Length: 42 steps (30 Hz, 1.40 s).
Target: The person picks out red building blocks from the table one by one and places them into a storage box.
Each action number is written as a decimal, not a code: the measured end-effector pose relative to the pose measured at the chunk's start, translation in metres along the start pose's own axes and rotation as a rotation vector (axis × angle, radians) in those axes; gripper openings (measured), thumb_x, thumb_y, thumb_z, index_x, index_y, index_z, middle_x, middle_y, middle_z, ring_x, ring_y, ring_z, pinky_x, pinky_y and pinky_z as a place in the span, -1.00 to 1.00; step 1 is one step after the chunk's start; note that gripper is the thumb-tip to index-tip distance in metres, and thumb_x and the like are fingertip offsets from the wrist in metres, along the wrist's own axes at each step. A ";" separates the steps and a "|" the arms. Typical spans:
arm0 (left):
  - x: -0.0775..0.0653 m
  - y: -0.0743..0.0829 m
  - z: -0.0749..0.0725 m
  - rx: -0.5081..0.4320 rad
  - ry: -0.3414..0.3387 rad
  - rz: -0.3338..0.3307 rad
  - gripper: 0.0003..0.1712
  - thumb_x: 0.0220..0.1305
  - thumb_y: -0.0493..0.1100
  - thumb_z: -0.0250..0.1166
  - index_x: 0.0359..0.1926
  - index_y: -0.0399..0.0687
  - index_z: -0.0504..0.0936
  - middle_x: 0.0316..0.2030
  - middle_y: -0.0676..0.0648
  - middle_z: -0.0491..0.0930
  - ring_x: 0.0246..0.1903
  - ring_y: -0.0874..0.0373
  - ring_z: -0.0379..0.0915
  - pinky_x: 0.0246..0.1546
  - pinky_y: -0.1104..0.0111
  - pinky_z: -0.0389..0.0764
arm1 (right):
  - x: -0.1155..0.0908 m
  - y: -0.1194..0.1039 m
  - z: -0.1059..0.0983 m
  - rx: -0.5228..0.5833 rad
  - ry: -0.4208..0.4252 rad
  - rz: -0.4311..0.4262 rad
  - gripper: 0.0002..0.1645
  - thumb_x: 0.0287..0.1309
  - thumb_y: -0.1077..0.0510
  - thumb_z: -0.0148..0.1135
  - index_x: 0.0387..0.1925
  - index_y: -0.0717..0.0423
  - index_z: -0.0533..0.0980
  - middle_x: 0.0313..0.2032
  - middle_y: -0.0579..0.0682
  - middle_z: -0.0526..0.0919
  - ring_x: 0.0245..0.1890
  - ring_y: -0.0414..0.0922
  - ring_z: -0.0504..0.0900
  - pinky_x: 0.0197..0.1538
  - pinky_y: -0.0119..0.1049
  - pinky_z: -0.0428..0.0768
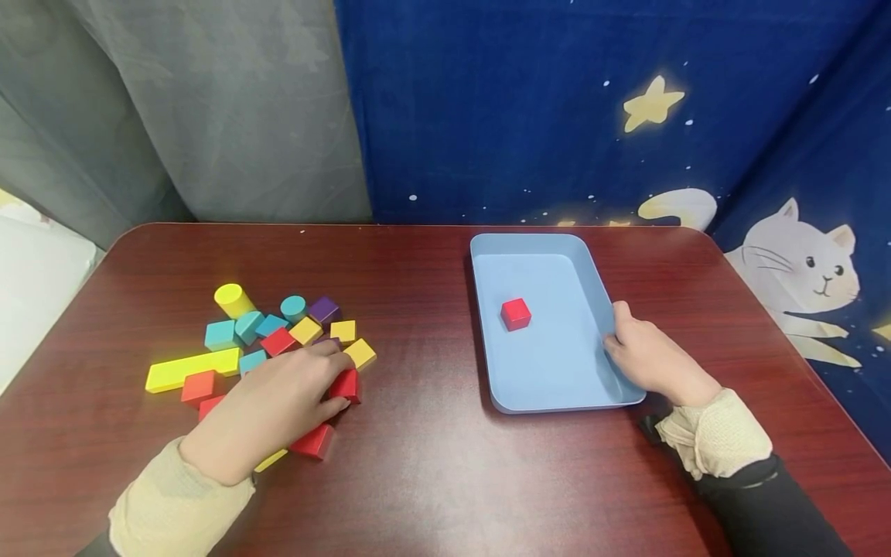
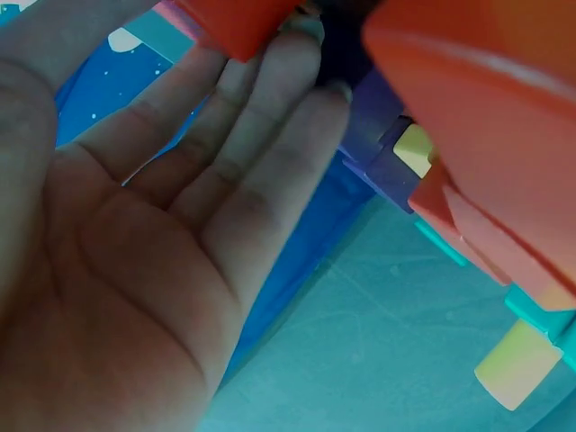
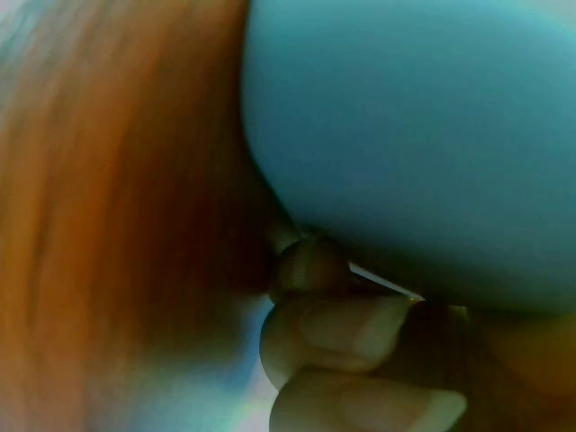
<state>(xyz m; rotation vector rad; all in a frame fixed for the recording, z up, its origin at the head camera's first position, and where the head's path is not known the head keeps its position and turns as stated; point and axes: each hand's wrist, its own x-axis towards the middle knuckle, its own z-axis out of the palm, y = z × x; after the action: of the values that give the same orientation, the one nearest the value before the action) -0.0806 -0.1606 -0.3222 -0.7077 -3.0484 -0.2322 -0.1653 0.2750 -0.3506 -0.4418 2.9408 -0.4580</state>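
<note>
My left hand point(image 1: 274, 406) reaches over a pile of coloured wooden blocks and pinches a red block point(image 1: 346, 385) between thumb and fingers. In the left wrist view that red block point(image 2: 238, 22) shows at the top, by the fingertips. My right hand point(image 1: 650, 354) grips the right side wall of a light blue tray point(image 1: 550, 401). Curled fingers point(image 3: 328, 333) sit under the tray's edge in the right wrist view, which is blurred. One red cube point(image 1: 516, 314) lies in the tray, left of its middle.
Around the left hand lie a yellow cylinder point(image 1: 233, 301), a long yellow block point(image 1: 193, 370), a purple block point(image 1: 324, 310), a teal cylinder point(image 1: 294, 309) and several other blocks. The brown table point(image 1: 425, 464) ends at curtains point(image 1: 487, 116) behind.
</note>
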 end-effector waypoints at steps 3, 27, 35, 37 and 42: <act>0.000 0.000 -0.001 -0.010 -0.013 -0.011 -0.70 -0.05 -0.04 0.50 -0.30 0.04 0.61 -0.43 0.11 0.34 -0.55 0.33 0.26 -0.56 0.50 0.35 | 0.000 -0.001 0.000 -0.003 -0.007 -0.001 -0.71 0.28 0.20 -0.10 -0.12 0.31 0.09 -0.58 0.06 0.41 -0.47 -0.04 0.49 -0.30 -0.14 0.44; 0.027 0.027 -0.017 -0.027 -0.025 0.060 -0.63 -0.05 -0.09 0.50 -0.18 -0.07 0.65 -0.41 0.06 0.41 -0.44 0.26 0.36 -0.39 0.44 0.51 | 0.002 0.003 -0.002 0.001 -0.025 0.019 -0.66 0.29 0.18 -0.11 -0.08 0.34 0.08 -0.53 0.09 0.44 -0.43 -0.02 0.51 -0.26 -0.12 0.45; 0.044 0.047 -0.019 -0.057 -0.023 0.064 -0.57 -0.09 -0.09 0.53 -0.14 -0.08 0.67 -0.39 0.04 0.51 -0.44 0.25 0.44 -0.30 0.39 0.57 | 0.001 0.002 -0.001 0.010 -0.021 0.008 -0.69 0.27 0.19 -0.10 -0.11 0.32 0.09 -0.57 0.06 0.41 -0.46 -0.04 0.49 -0.29 -0.14 0.44; 0.045 0.048 -0.018 -0.074 -0.015 0.058 -0.57 -0.10 -0.09 0.54 -0.15 -0.07 0.67 -0.39 0.05 0.54 -0.44 0.25 0.45 -0.29 0.38 0.57 | 0.001 0.001 0.000 0.008 -0.020 0.007 -0.70 0.27 0.19 -0.10 -0.12 0.31 0.08 -0.58 0.05 0.40 -0.47 -0.04 0.48 -0.28 -0.14 0.44; 0.048 0.047 -0.016 -0.080 0.029 0.060 -0.60 -0.09 -0.09 0.53 -0.17 -0.04 0.67 -0.41 0.07 0.53 -0.44 0.26 0.44 -0.32 0.42 0.55 | 0.001 0.001 0.000 -0.003 -0.019 0.006 -0.70 0.27 0.19 -0.10 -0.13 0.31 0.08 -0.59 0.05 0.39 -0.47 -0.04 0.49 -0.28 -0.14 0.44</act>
<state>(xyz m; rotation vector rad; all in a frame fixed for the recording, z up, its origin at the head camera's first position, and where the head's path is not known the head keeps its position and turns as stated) -0.1035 -0.1007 -0.2977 -0.7917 -2.9997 -0.3628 -0.1666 0.2759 -0.3509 -0.4350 2.9248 -0.4457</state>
